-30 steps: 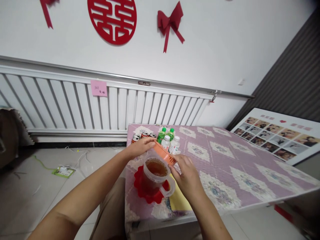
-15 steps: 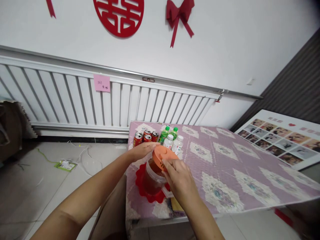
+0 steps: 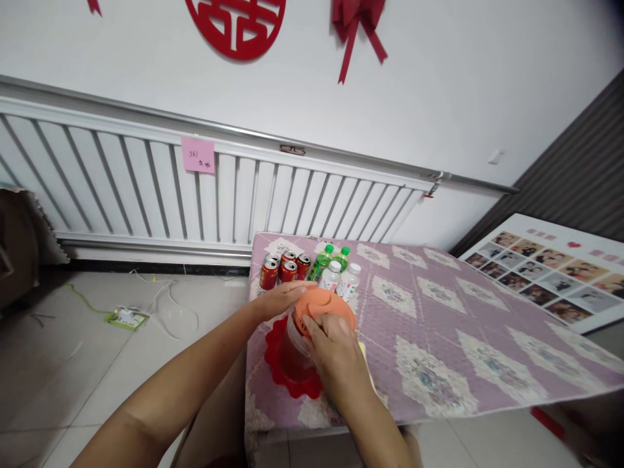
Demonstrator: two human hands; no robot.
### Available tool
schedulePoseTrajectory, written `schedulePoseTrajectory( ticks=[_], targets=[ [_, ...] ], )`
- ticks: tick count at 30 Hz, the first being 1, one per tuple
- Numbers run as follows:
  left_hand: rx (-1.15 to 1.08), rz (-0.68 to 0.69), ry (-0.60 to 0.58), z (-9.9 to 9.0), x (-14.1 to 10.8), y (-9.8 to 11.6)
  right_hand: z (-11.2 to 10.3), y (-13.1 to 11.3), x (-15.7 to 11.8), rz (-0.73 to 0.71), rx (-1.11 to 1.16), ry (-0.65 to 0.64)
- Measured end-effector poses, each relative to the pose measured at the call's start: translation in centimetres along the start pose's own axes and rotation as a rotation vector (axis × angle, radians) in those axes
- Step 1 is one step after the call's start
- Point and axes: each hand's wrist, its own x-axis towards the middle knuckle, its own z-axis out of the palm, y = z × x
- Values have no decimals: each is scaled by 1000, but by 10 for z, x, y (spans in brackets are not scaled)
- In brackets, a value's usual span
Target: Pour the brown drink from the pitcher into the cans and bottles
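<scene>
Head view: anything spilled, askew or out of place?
No spill visible around the pitcher. The power strip looks untidy: it lies on the floor, cables straggling loose. Can't tell whether the orange lid is fully seated; the right hand hides part.

The round orange lid [image 3: 336,301] looks like smooth, matt plastic, the cylindrical pitcher [image 3: 296,354] like translucent plastic, the red scalloped tray [image 3: 296,389] like glossy plastic. The red cylindrical cans [image 3: 269,276] have shiny metal tops; the purple-and-cream patterned cloth [image 3: 404,325] looks quilted.
</scene>
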Motion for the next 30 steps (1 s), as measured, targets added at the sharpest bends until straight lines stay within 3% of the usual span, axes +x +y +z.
schedulePoseTrajectory(
  ticks=[6, 13, 17, 22, 30],
  targets=[
    [13, 5, 5, 1, -1, -1, 10, -7, 0, 43, 32, 63],
    [31, 36, 24, 2, 0, -9, 16, -7, -7, 106, 118, -44],
    [34, 41, 40, 3, -1, -13, 19, -6, -9, 123, 210, -35],
    [61, 45, 59, 3, -5, -12, 14, -1, -9, 100, 331, -22],
    [121, 66, 78, 5, -14, -17, 3, 8, -7, 54, 389, -132]
  ],
)
